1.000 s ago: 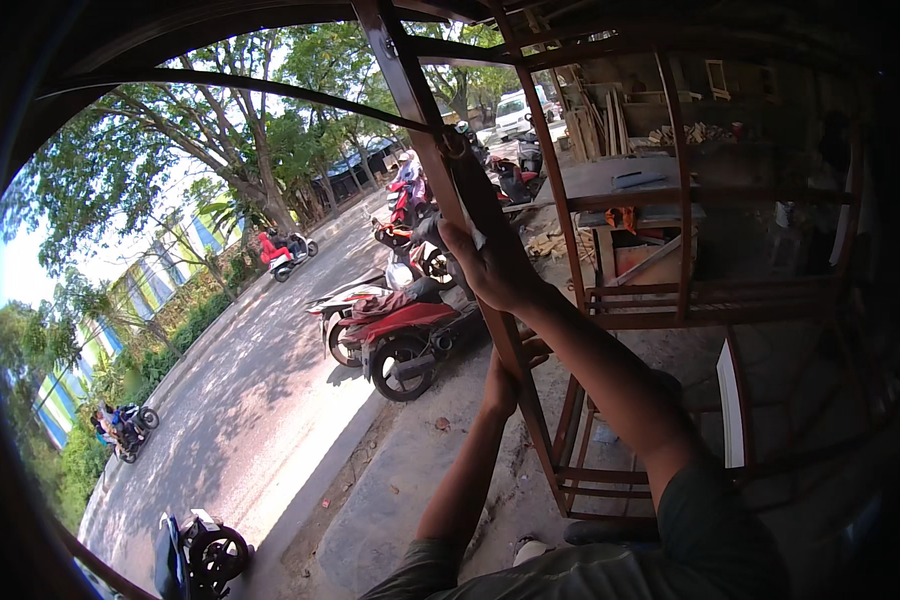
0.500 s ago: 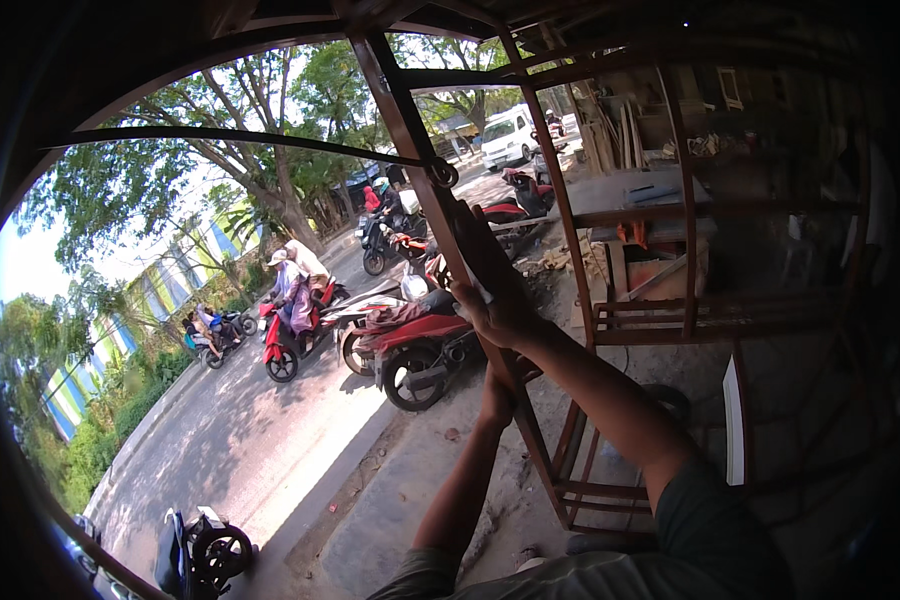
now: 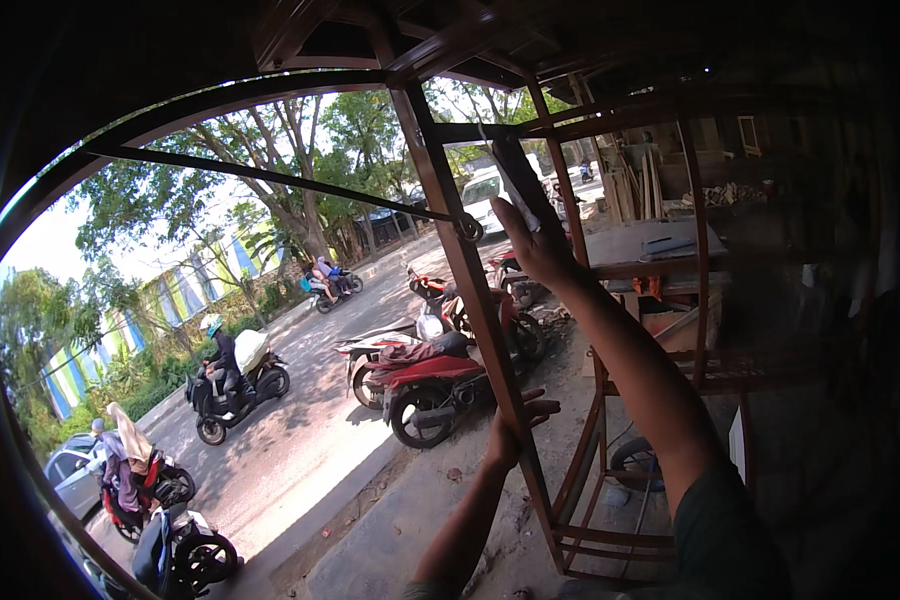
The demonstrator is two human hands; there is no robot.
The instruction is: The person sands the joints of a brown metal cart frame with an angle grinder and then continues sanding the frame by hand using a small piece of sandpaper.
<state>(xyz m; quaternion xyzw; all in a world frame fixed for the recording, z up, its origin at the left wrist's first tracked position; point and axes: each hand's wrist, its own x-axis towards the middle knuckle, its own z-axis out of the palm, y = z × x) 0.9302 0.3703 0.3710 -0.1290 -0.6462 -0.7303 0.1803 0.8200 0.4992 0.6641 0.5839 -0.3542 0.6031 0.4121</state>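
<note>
A brown post (image 3: pixel 460 255) of a tall frame slants down in front of me. My right hand (image 3: pixel 550 255) is raised right of the post, apart from it, closed around a long dark flat piece (image 3: pixel 520 178) with a pale strip along it; its kind is unclear. Lower down, my left hand (image 3: pixel 505 440) lies against the post. Its fingers stretch out past the post's right side, loosely apart, and the post hides part of the palm. A thin dark bar (image 3: pixel 280 183) meets the post near a curled metal ring (image 3: pixel 468 227).
More brown frame uprights and rails (image 3: pixel 697 250) stand to the right. Beyond the post are parked motorcycles (image 3: pixel 435 385) and a road (image 3: pixel 300 400) with riders. A work table (image 3: pixel 610 243) and leaning planks (image 3: pixel 650 180) are at the back right. A wheel (image 3: pixel 635 460) lies low behind the frame.
My right hand has moved off the post, up and to the right, with the dark piece. My left hand's fingers have loosened and stretched out. The view has shifted; riders have moved along the road.
</note>
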